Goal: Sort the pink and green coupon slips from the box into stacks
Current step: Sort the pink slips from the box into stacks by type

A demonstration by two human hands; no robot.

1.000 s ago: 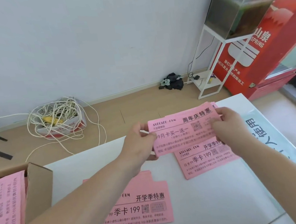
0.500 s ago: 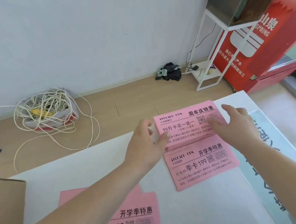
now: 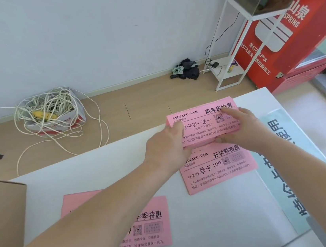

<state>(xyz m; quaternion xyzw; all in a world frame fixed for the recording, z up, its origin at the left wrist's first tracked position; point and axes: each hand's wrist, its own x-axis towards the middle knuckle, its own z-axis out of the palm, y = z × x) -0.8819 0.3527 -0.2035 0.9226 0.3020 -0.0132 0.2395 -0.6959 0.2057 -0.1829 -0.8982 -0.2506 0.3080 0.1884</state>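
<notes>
Left hand (image 3: 165, 146) and right hand (image 3: 245, 129) lie flat-fingered on the pink stack (image 3: 199, 123) right of centre on the table (image 3: 102, 177), seemingly gripping nothing: tap its edges square, gently, before lifting off.

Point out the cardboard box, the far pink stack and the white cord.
cardboard box (image 3: 4, 216): head view, brown side wall.
far pink stack (image 3: 197, 116): head view, top slip's printed face.
white cord (image 3: 55, 100): head view, tangled middle.

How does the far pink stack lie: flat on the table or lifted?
Flat. The far pink stack rests on the white table; the left hand and right hand touch its edges.
</notes>
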